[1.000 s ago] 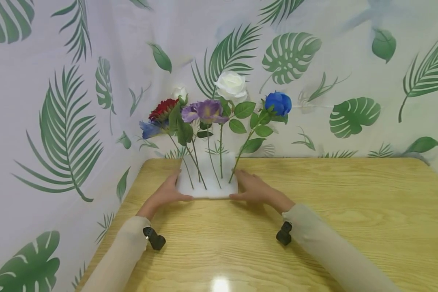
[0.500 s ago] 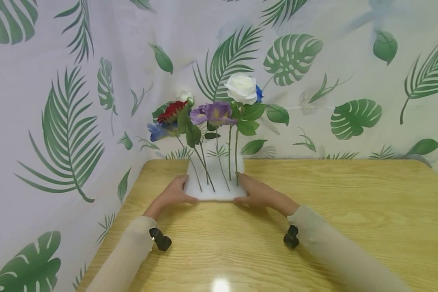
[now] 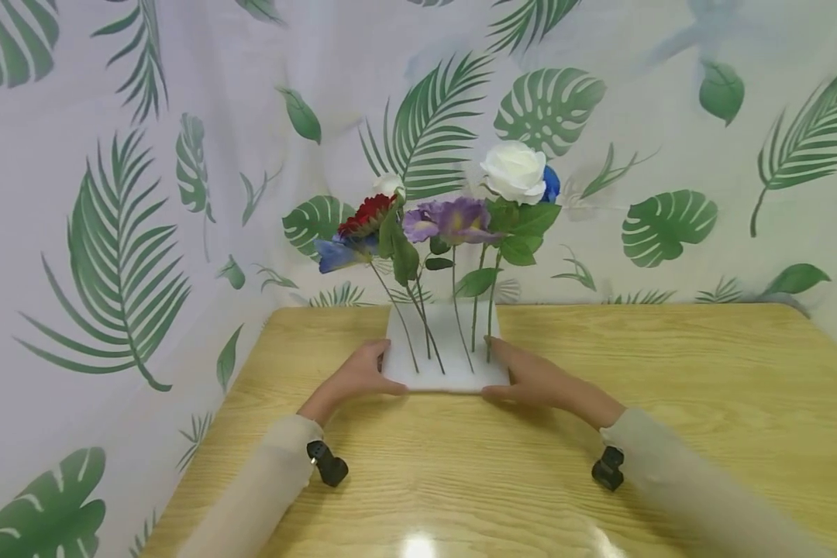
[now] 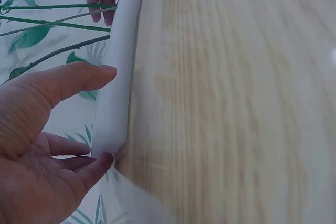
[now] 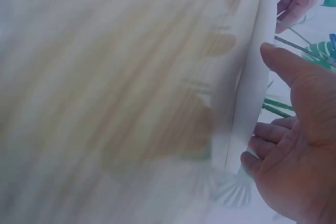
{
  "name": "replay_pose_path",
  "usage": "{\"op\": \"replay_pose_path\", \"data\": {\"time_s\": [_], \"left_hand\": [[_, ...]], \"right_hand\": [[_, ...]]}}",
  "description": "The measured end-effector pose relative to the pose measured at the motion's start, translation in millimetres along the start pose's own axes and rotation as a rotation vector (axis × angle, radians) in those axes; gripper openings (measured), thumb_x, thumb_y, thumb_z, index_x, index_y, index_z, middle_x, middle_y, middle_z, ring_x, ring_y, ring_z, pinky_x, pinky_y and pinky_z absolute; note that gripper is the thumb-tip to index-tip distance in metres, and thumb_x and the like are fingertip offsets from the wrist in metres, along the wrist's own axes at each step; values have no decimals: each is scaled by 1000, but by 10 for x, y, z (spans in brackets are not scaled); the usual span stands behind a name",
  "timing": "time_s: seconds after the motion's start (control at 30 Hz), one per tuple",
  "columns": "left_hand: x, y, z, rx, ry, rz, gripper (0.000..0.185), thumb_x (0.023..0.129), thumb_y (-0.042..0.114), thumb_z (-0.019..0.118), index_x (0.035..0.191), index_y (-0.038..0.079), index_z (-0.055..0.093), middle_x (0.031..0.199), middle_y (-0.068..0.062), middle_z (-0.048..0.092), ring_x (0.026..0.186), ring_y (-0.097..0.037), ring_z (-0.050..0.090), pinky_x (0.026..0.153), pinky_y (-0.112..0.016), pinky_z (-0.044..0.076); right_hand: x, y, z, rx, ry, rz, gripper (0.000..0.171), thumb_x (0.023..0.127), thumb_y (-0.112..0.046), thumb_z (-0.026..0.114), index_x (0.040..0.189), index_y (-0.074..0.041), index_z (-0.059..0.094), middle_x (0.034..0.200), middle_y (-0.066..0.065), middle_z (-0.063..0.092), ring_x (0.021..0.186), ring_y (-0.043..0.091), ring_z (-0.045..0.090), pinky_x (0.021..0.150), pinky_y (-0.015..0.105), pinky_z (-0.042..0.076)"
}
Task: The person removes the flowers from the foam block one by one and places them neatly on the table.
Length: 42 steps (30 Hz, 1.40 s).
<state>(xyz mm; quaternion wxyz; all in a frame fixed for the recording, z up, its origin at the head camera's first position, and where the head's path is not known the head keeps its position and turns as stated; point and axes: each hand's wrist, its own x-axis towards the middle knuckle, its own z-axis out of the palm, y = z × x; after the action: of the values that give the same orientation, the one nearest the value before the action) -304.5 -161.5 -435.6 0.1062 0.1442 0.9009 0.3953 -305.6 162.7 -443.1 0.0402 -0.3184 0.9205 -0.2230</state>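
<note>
A white foam block (image 3: pixel 460 382) sits on the table with several flower stems standing in it. My left hand (image 3: pixel 356 374) holds its left end, thumb along the front edge and fingers at the side. At the right end my right hand (image 3: pixel 540 380) grips it the same way, as the right wrist view shows with the thumb on the block's edge (image 5: pixel 252 82). Above the block rise a large white rose (image 3: pixel 514 172), a purple flower (image 3: pixel 453 219), a red flower (image 3: pixel 367 215), a light blue flower (image 3: pixel 342 254) and a small white bloom (image 3: pixel 388 184). A blue flower (image 3: pixel 551 184) is partly hidden behind the white rose.
The wooden table (image 3: pixel 669 434) reaches forward to a white curtain (image 3: pixel 237 155) printed with green leaves, which also runs along the left side. A small dark camera (image 3: pixel 328 463) is worn at the left wrist, another camera (image 3: pixel 608 468) at the right.
Both hands have moved the foam block to the right across the table, flowers included. The blue flower, which leaned out to the right, now shows mostly behind the white rose.
</note>
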Motion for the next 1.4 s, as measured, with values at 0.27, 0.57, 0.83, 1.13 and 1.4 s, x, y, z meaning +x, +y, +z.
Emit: {"op": "replay_pose_path", "data": {"time_s": [0.27,0.57,0.83,1.13,1.4], "left_hand": [[144,228,229,50,-37,63,97,79,20,87,153,-13,33,160,-31,33,142,-43,45,116,-46,44],[353,437,480,100,-64,97,94,82,27,85,153,-11,35,160,-30,33,139,-41,48,115,-44,46],[532,639,692,94,-78,103,93,82,27,85,154,-7,36,161,-26,33,144,-37,43,119,-43,41],[689,856,919,129,-86,99,93,83,30,84,156,-3,35,163,-21,34,151,-34,34,125,-40,33],[839,945,1108,169,-79,119,92,84,32,84,155,-4,37,161,-21,38,151,-33,36,125,-37,32]], "right_hand": [[-294,272,-161,-42,23,16,93,95,-42,72,153,15,28,156,36,34,144,50,37,120,60,33],[-542,517,-348,-30,31,42,93,93,-41,74,151,17,30,153,39,36,142,53,38,117,62,36],[-763,697,-516,-35,41,68,91,93,-42,75,151,14,33,153,39,36,141,54,38,115,63,37],[-948,920,-635,-17,75,78,91,89,-36,79,150,15,34,152,41,36,139,58,37,113,67,35],[-1095,1095,-689,-6,102,111,92,85,-36,83,151,10,38,151,40,39,137,59,39,109,70,38]]}}
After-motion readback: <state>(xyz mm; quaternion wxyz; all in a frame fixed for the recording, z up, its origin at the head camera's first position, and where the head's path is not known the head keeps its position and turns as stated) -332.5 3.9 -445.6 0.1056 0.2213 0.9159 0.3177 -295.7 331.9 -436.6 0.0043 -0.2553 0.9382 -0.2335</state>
